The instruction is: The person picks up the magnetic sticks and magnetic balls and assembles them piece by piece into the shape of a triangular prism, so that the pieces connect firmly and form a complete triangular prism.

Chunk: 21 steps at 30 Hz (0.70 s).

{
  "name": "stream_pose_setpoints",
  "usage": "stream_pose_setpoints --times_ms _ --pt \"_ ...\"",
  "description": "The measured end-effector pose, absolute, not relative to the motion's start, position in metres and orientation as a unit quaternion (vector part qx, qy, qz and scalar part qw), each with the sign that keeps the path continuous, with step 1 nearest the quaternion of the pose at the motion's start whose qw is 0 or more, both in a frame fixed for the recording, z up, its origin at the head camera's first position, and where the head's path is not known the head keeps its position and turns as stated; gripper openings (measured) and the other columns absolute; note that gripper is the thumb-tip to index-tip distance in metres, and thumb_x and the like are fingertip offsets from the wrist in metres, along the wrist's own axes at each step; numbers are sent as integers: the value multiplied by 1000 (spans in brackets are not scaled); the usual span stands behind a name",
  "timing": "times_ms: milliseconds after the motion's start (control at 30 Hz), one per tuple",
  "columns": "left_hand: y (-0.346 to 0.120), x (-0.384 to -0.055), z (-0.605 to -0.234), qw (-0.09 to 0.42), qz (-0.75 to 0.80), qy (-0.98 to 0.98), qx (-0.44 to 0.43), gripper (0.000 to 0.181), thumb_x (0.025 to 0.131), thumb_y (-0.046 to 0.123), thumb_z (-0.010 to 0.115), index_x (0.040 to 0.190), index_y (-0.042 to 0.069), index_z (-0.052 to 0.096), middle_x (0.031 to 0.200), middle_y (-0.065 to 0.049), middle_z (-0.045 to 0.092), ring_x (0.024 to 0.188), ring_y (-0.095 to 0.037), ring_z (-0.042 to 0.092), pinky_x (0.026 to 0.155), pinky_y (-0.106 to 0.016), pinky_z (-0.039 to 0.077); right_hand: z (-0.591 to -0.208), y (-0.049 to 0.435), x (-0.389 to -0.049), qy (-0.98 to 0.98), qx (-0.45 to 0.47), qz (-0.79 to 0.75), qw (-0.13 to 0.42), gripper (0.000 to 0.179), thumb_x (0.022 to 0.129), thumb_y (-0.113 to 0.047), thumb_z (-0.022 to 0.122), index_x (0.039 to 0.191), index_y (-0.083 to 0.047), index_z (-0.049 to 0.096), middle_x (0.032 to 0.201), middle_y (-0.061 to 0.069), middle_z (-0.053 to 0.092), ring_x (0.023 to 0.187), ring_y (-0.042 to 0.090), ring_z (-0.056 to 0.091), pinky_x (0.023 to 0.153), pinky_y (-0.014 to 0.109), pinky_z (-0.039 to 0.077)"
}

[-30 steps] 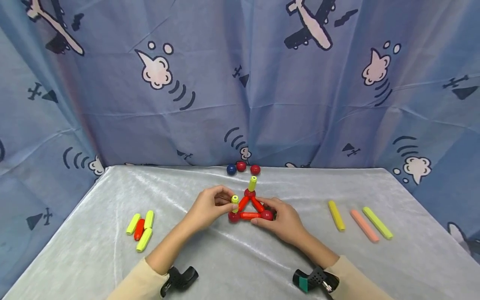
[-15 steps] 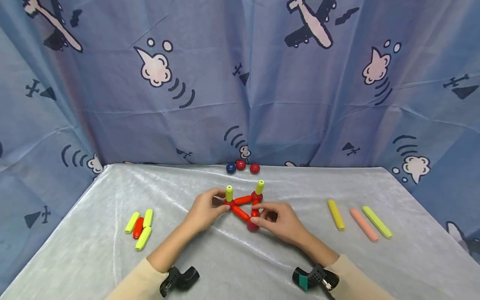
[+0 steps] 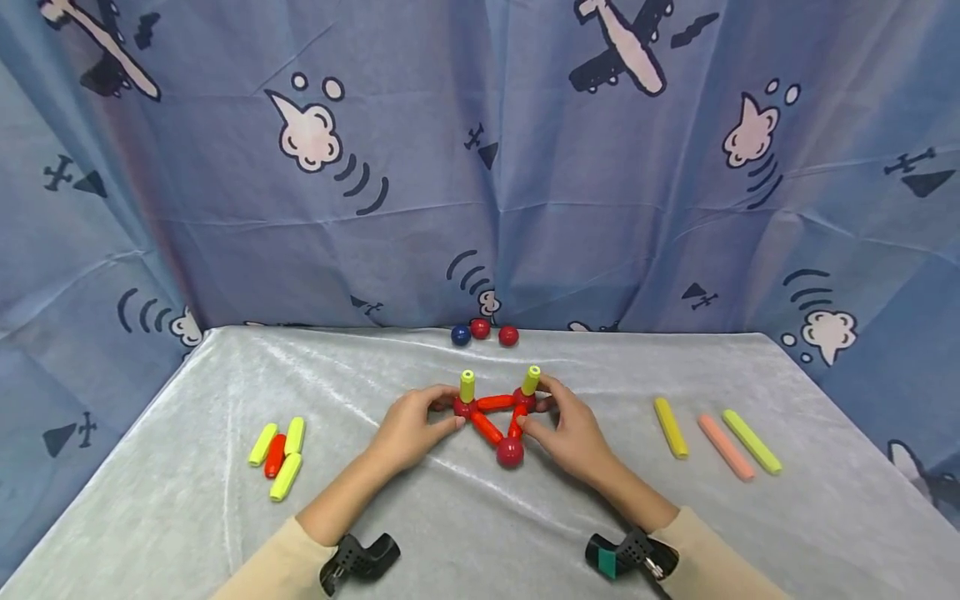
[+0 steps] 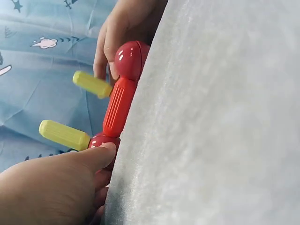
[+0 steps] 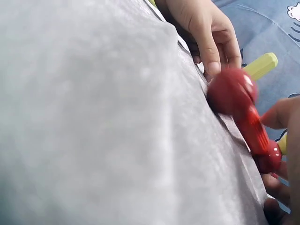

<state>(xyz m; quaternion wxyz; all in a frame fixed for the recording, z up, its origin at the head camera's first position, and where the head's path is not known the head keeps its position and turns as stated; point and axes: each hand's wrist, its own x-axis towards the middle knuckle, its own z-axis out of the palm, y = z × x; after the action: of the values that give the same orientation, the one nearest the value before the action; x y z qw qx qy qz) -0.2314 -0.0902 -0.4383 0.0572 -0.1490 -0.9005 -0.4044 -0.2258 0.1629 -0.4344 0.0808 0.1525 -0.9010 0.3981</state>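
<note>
A toy triangle of red rods and dark red balls lies flat on the table, its bare front ball pointing towards me. Short yellow rods stand up from the left corner ball and the right corner ball; the left yellow rod is upright, the right yellow rod leans slightly. My left hand pinches the left ball, thumb on its near side in the left wrist view. My right hand curls round the right corner, thumb by the red side rod and fingers behind the ball.
Left on the table lie several short yellow rods and a red rod. Longer yellow, pink and lime rods lie right. A blue ball and two red balls sit near the back edge.
The triangle has turned, so its bare ball swung from the right to the front and the far yellow rod moved right. My right hand has shifted from the bare ball to the right corner.
</note>
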Motion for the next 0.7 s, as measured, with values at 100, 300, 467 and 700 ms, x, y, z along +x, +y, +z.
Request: stream_pose_setpoints --times_ms 100,300,467,700 --pt "-91 -232 -439 67 -411 -896 -151 40 89 20 78 127 11 69 113 -4 76 108 -23 70 99 -45 53 -434 161 -226 -897 145 407 95 35 87 -15 75 120 -11 66 107 5 66 91 17 61 77 25 46" --pt "-96 -231 -437 76 -416 -895 -142 41 89 15 77 129 7 67 109 -6 76 102 -23 70 94 -42 56 -437 156 -228 -894 150 410 105 16 87 -20 78 100 -12 74 95 5 68 82 12 60 73 22 50" --pt "-100 -235 -429 54 -396 -904 -153 39 90 11 74 128 4 68 113 -7 75 100 -20 71 92 -38 57 -437 159 -229 -903 112 398 119 19 87 -22 79 102 -12 75 93 5 71 82 14 61 71 20 48" --pt "-122 -234 -394 15 -210 -960 -187 35 93 23 72 125 8 69 115 -7 74 108 -24 70 96 -45 55 -434 167 -230 -909 72 389 133 21 86 -22 79 101 -9 72 94 8 71 86 19 62 70 22 44"
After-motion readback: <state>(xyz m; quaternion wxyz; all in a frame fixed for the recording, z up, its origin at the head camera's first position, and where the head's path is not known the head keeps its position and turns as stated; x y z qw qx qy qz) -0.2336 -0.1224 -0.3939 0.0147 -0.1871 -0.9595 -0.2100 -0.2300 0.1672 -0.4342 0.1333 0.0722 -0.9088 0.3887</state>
